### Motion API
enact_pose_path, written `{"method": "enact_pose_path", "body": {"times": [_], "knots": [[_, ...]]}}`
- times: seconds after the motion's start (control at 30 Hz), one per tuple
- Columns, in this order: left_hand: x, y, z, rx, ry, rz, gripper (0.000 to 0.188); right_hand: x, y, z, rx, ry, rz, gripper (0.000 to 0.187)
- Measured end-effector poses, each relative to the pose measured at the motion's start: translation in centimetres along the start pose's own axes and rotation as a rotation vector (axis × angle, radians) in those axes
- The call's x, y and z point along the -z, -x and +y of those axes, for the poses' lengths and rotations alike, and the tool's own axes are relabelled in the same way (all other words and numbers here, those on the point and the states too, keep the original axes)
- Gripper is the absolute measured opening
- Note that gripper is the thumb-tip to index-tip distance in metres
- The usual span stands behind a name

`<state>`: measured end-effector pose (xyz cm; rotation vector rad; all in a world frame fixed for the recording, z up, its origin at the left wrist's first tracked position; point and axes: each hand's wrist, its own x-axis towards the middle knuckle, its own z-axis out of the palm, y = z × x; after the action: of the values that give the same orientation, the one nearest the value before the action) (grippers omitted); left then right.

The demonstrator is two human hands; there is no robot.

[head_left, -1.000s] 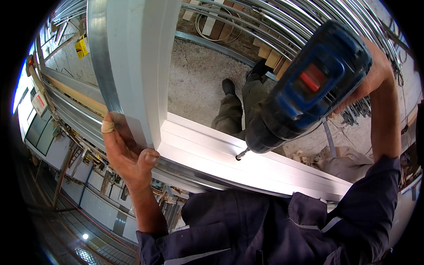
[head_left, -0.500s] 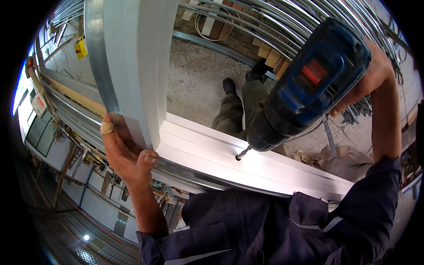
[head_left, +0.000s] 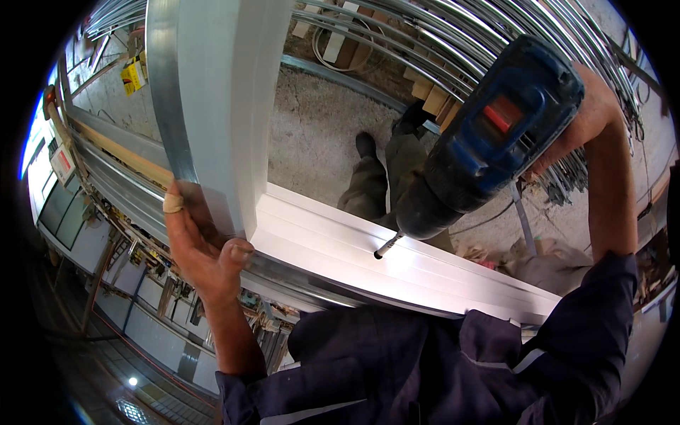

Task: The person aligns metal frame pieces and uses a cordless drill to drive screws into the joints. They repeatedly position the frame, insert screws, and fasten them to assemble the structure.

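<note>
My right hand (head_left: 593,113) is wrapped round the handle of a blue and black cordless drill (head_left: 489,131), mostly hidden behind it. From the drill's black chuck, a thin drill bit (head_left: 389,246) slants down to a dark hole in the near white bar of a frame (head_left: 319,227). Light shines on the bar around the bit. At the frame's left corner, my left hand (head_left: 212,262) rests against the outer edge, fingers stretched along it and thumb apart. One finger has a tan wrap at its tip.
Long metal rods (head_left: 404,32) lie in a bundle beyond the frame. Wood blocks (head_left: 425,88) sit beneath them. Inside the frame's opening are the concrete floor (head_left: 312,134) and a person's legs (head_left: 368,184). A hammer (head_left: 55,113) and metal profiles (head_left: 120,191) are at the left.
The drill and my right hand have shifted slightly left and down. The bit's tip stays at the hole. My left hand keeps its place at the corner.
</note>
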<state>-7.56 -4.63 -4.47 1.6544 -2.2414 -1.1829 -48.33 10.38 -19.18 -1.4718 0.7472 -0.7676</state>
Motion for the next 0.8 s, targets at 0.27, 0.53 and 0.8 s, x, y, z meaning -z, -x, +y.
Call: {"method": "enact_pose_path", "body": {"times": [0.27, 0.53, 0.8], "knots": [[-0.3, -0.3, 0.3, 0.004, -0.008, -0.001, 0.126, -0.8, 1.0, 1.4, -0.008, -0.149, 0.077, 0.060], [-1.2, -0.6, 1.6, 0.054, 0.285, -0.070, 0.120, 0.5, 1.8, 2.1, -0.005, 0.005, -0.024, 0.062], [-0.8, -0.8, 1.6, 0.061, 0.289, -0.110, 0.118, 0.4, 1.9, 0.8, -0.074, 0.051, 0.041, 0.067]]}}
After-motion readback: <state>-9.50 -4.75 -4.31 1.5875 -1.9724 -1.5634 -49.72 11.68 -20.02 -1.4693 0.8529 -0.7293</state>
